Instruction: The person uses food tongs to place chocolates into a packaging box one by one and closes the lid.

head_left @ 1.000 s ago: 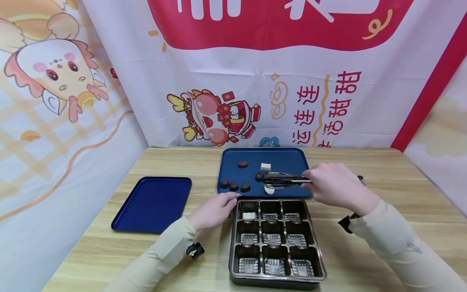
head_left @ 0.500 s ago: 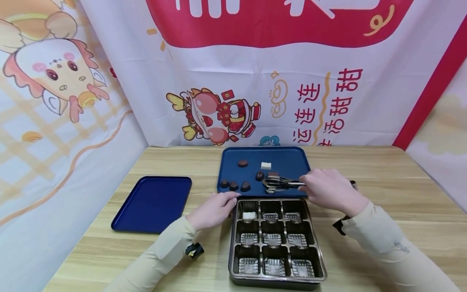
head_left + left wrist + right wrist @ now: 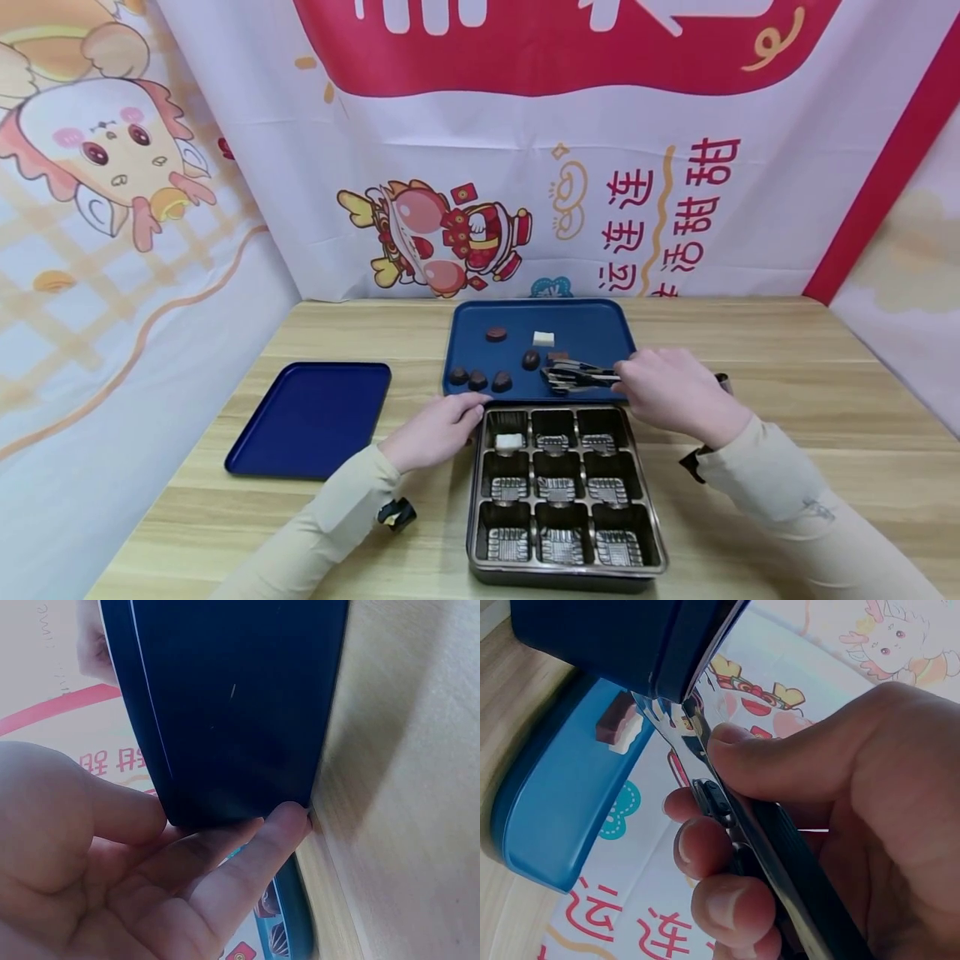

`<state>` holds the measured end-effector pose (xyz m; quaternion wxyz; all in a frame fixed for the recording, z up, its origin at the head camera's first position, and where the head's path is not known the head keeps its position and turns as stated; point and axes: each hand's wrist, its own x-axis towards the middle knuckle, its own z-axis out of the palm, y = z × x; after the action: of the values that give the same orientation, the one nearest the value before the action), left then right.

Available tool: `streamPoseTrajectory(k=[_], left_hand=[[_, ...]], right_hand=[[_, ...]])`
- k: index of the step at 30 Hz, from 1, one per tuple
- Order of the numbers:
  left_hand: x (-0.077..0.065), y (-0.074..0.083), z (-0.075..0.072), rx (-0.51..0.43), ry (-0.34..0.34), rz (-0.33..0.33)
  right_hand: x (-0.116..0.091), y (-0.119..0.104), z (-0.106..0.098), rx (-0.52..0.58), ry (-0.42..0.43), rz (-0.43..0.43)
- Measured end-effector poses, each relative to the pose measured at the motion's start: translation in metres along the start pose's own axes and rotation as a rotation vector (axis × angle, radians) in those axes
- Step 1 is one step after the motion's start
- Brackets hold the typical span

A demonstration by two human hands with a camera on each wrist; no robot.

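Head view: the right hand (image 3: pixel 678 396) clutches silver metal tongs with black handles (image 3: pixel 588 377), their tips low over a mid-blue rectangular tray (image 3: pixel 585 312), near a brown rectangular chocolate (image 3: pixel 558 357); whether a piece sits between the tips, I cannot tell. This angle alone shows the tray's whole layout: a dark round chocolate (image 3: pixel 531 360), a white square block (image 3: pixel 543 338), a brown oval chocolate (image 3: pixel 496 334) and three small dark chocolates (image 3: pixel 477 380) by the near left edge. It alone shows inside the glossy brown nine-compartment box (image 3: pixel 562 575), where a creamy white slab (image 3: pixel 509 442) lies in the far-left compartment.

The right wrist view adds the grasp: thumb on top, fingers curled underneath; the box hides the tips. The left wrist view reveals the box's dark blue outer wall, with the left hand (image 3: pixel 435 429) gripping its far-left corner.
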<state>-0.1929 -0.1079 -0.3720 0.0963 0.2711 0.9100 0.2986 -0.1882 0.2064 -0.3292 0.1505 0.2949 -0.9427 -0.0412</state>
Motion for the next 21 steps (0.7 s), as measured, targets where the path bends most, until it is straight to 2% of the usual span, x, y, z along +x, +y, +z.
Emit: streamPoseTrajectory(k=[6,14,17,21], left_hand=[[0.001,-0.002,0.001,-0.008,0.009,0.018],[0.001,-0.002,0.001,0.002,0.016,0.028],[0.001,-0.003,0.001,0.016,0.017,0.028],[0.002,-0.005,0.001,0.030,0.020,0.033]], right_hand=[[0.000,0.002,0.001,0.016,-0.030,0.026],[-0.001,0.017,-0.003,0.160,-0.241,0.136],[-0.001,0.023,-0.003,0.187,-0.287,0.174],[-0.001,0.027,-0.002,0.194,-0.309,0.211]])
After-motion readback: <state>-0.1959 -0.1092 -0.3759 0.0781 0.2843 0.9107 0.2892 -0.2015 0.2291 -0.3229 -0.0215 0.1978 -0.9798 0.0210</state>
